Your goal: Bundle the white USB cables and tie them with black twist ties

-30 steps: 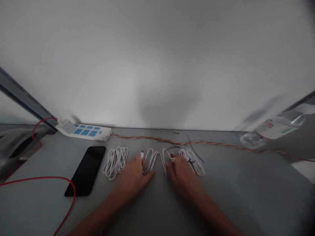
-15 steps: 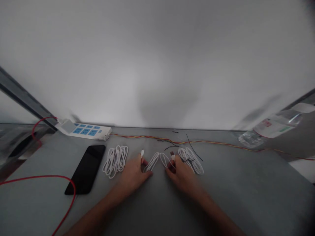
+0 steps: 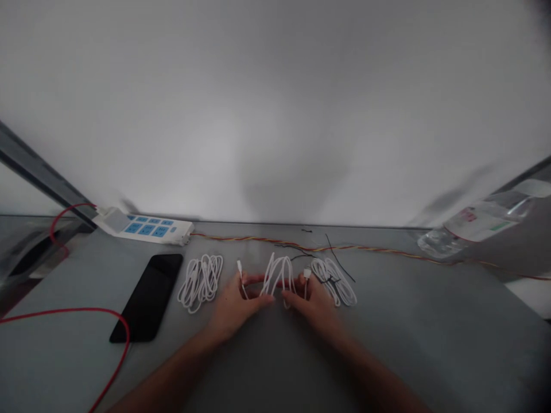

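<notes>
Your L hand (image 3: 235,304) had thumb & fingers pinched on a white cable (image 3: 282,259), & your R hand (image 3: 316,307) had the same grip on its other side, so the loops arched up btwn your two thumbs, in the mid of the work area; some fingers ran behind the loops, & you couldn't tell exactly which strands each one pressed. A slim white plug (image 3: 240,267) poked up past your L index, & a wider white plug (image 3: 307,273) stood up by your R fingertips. Just left of your L hand lay a white coil (image 3: 201,281), & just beside your R hand a 2nd coil (image 3: 340,280) w/ a dark tie (image 3: 329,280) across it. Further L was a black phone (image 3: 146,298), face up, w/ a red lead (image 3: 103,311) passing over its lower R corner. At the back a white pwr strip (image 3: 144,228) w/ blue sockets sat near the wall (image 3: 275,115), an adapter (image 3: 115,219) at its L end; a red/yellow twisted wire (image 3: 253,239) ran R from it along the grey table (image 3: 408,321), past loose dark wire bits (image 3: 340,261), to a clear bottle (image 3: 477,223) far R, tilted in view
</notes>
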`<action>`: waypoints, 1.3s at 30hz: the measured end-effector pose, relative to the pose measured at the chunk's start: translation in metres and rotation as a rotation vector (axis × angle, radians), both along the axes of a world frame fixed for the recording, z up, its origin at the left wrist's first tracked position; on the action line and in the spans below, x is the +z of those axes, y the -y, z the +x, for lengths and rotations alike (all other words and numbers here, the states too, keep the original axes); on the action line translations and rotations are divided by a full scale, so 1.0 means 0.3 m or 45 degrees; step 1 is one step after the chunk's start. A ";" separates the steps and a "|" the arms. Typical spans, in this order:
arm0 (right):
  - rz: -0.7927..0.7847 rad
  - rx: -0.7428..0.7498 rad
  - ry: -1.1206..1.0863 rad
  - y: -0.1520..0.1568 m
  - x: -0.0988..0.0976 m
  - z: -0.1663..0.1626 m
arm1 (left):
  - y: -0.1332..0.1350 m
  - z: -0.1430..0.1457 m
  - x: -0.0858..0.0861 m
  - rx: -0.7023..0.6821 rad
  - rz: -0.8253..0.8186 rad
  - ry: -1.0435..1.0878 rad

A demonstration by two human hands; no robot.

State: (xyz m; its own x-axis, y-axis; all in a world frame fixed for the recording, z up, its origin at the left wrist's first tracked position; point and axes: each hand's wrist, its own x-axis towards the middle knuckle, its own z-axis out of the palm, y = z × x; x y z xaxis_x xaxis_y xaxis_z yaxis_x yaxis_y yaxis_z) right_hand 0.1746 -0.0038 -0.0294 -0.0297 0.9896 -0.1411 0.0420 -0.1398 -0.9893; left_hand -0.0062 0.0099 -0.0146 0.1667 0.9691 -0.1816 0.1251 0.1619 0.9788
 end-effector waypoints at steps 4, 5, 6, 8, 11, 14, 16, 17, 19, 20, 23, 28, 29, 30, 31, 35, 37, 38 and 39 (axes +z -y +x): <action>0.030 -0.070 -0.056 0.000 -0.011 0.015 | 0.008 0.013 -0.009 0.013 -0.060 0.122; 0.042 -0.092 -0.052 -0.003 -0.009 0.027 | 0.007 0.013 -0.010 0.031 -0.072 0.141; 0.051 -0.102 -0.046 -0.008 -0.006 0.039 | 0.006 0.012 -0.010 0.056 -0.082 0.160; 0.067 -0.117 -0.033 -0.016 0.004 0.059 | 0.002 0.010 -0.006 0.089 -0.103 0.195; 0.095 -0.150 -0.021 -0.021 0.015 0.070 | 0.001 0.009 0.004 0.095 -0.134 0.278; 0.100 -0.143 0.010 -0.019 0.021 0.062 | 0.002 0.011 0.008 0.081 -0.141 0.422; 0.074 -0.118 0.015 -0.015 0.028 0.054 | 0.003 0.011 0.004 0.057 -0.136 0.472; 0.059 -0.109 0.012 -0.012 0.032 0.050 | 0.004 0.010 0.001 0.045 -0.131 0.475; 0.045 -0.093 0.001 -0.008 0.041 0.041 | 0.004 0.010 -0.007 0.029 -0.140 0.454; 0.050 -0.085 -0.004 -0.006 0.045 0.037 | 0.005 0.011 -0.011 0.023 -0.154 0.438; 0.096 -0.060 0.006 -0.002 0.054 0.024 | 0.007 0.013 -0.013 -0.011 -0.185 0.397; 0.156 -0.109 0.110 0.007 0.056 0.007 | 0.011 0.015 0.007 -0.113 -0.157 0.316; 0.171 -0.126 0.139 0.009 0.053 0.003 | 0.013 0.015 0.011 -0.119 -0.159 0.275; 0.185 -0.141 0.165 0.012 0.050 0.000 | 0.014 0.014 0.013 -0.117 -0.157 0.227; 0.196 -0.148 0.175 0.015 0.045 -0.004 | 0.015 0.014 0.014 -0.105 -0.149 0.178; 0.190 -0.140 0.071 0.018 0.024 -0.011 | 0.016 0.015 0.009 -0.011 -0.102 0.079; 0.178 -0.168 0.046 0.014 0.020 -0.010 | 0.015 0.019 0.005 0.061 -0.122 0.121; 0.171 -0.191 0.039 0.012 0.020 -0.009 | 0.014 0.021 0.004 0.088 -0.151 0.170; 0.164 -0.215 0.030 0.008 0.021 -0.007 | 0.014 0.024 0.004 0.115 -0.182 0.231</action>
